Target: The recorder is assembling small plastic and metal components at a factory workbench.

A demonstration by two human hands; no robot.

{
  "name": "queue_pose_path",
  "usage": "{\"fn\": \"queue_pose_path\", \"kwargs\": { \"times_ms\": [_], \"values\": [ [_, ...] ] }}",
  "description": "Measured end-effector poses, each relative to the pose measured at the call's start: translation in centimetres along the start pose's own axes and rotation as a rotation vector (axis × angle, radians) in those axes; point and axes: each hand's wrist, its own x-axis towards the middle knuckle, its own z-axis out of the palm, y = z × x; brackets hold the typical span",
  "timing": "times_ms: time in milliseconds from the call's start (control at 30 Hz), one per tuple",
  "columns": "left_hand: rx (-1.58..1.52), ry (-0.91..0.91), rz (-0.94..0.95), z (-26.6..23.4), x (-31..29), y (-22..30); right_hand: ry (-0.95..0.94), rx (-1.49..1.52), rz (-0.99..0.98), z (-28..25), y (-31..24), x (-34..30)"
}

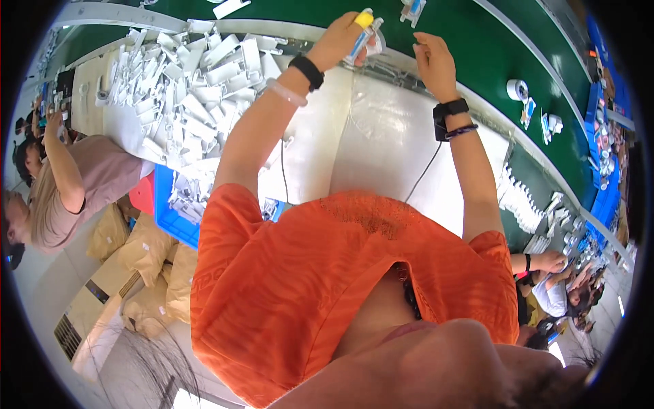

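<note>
My left hand [335, 42] reaches over the far edge of the white worktop, its fingers closed round a small white and blue plastic part [359, 45] with a yellow piece [365, 18] at its top. The fingers hide much of this part, and I cannot make out its exact kind. To the right, my right hand [436, 65] is raised near the edge of the green conveyor belt [470, 51]. Its fingers are loosely bent and apart, and I see nothing between them. A similar white and blue part [412, 10] lies on the belt beyond it.
A large heap of white plastic pieces [197, 88] covers the worktop [313, 150] on the left. Below it stands a blue crate [163, 204]. Further white parts [518, 90] lie on the belt. A co-worker [88, 184] is at left; others work at right.
</note>
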Motion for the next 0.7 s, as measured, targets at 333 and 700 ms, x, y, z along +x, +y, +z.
{"fn": "queue_pose_path", "kwargs": {
  "times_ms": [333, 700],
  "values": [
    [-0.045, 0.340, -0.139, -12.5, 11.6, -5.4, 0.021, -0.393, -0.106, 6.9, 4.4, 3.5],
    [0.806, 0.975, 0.480, -11.0, 8.6, -8.6, -0.191, -0.750, -0.546, 4.5, 7.3, 12.8]
  ]
}}
